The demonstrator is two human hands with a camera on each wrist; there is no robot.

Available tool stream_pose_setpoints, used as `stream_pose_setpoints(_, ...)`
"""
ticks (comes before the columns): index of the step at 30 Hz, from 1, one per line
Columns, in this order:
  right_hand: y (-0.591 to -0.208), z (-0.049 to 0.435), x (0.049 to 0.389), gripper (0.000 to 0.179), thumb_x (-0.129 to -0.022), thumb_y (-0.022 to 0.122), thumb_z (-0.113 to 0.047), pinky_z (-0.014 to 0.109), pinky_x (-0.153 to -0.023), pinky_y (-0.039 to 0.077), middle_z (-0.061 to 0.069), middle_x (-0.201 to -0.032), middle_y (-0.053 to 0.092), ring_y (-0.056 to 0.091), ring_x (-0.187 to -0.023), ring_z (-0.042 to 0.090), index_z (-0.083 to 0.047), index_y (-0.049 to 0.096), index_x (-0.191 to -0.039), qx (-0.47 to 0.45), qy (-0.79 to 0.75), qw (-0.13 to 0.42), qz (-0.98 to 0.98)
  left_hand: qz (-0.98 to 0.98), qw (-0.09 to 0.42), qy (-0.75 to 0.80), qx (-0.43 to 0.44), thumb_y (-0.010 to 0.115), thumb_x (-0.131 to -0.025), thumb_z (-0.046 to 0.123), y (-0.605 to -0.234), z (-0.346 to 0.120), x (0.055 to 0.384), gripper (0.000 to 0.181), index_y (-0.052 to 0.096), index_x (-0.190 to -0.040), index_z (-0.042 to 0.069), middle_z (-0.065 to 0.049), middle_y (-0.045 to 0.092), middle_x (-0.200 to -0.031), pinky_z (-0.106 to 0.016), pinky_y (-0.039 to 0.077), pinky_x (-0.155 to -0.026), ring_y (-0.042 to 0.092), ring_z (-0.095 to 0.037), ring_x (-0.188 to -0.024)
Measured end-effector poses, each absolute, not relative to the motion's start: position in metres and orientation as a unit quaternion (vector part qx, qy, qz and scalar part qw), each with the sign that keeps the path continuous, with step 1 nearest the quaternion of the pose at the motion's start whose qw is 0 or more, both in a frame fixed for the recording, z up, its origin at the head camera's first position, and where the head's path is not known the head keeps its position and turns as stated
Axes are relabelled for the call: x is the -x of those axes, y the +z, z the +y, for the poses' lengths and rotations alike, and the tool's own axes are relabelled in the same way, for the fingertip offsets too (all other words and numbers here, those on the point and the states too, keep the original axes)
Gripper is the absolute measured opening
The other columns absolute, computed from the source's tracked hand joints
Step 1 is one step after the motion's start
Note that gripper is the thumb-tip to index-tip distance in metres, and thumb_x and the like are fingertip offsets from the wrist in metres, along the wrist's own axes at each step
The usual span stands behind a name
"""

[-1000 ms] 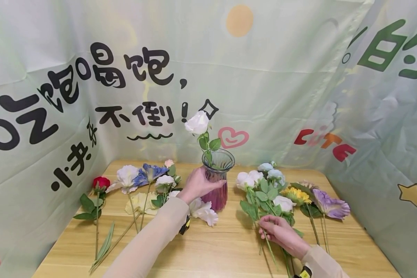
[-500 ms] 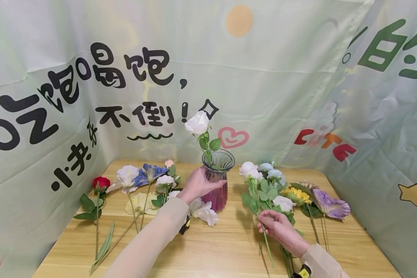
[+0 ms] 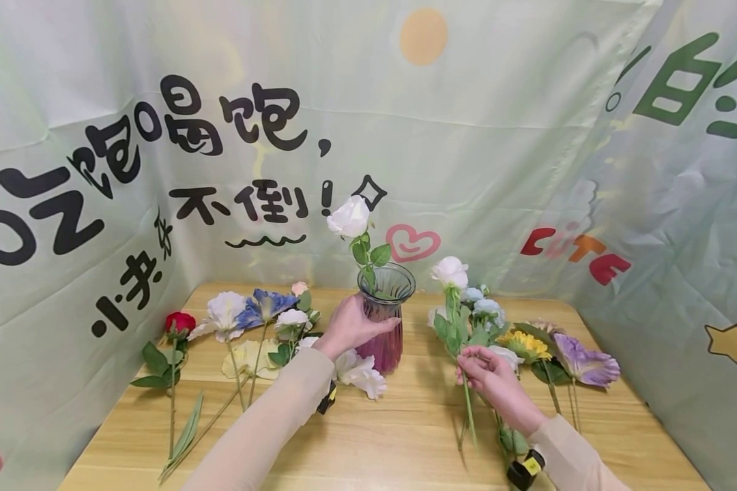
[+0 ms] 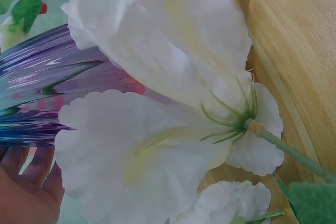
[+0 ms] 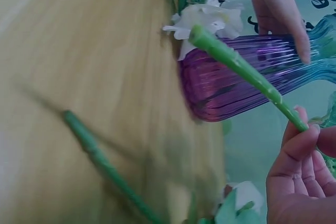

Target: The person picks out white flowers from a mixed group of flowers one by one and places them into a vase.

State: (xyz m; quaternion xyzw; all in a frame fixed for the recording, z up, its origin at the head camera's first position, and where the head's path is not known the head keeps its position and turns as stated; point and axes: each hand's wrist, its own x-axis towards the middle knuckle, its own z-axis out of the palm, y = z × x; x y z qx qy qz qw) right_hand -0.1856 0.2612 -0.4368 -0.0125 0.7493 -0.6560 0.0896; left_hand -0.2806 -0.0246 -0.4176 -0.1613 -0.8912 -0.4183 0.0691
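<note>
My left grip (image 3: 355, 327) clasped the vase (image 3: 385, 351), upright at ten o'clock from my right grip (image 3: 494, 378), which pinched a stem (image 5: 247, 73), its rose (image 3: 450, 273) at eleven. In my judgement, the lift called for a firm pinch below the leaves (image 3: 450, 329), without dragging the blue flowers (image 3: 489, 312). Left wrist view recorded an inner stem (image 4: 73, 75) slanting within the vase; head view did not.
</note>
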Motion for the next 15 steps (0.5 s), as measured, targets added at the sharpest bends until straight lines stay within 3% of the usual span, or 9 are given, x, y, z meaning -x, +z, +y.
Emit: stream_pose_setpoints(15,-0.402,0.243,0.207,0.025,-0.103,0.060,-0.024,0.028,-0.075,0.057,-0.007,-0.088,0.070,0.068,-0.081,0.010,-0.005,0.054,-0.118,0.060,-0.645,0.015,0.762,-0.893,0.072,-0.416,0.158,0.081,-0.075,0.054,-0.419,-0.025,0.281,0.055,0.067,-0.115,0.019,-0.001,0.076,-0.106,-0.040,0.057,-0.089,0.071,-0.020,-0.101)
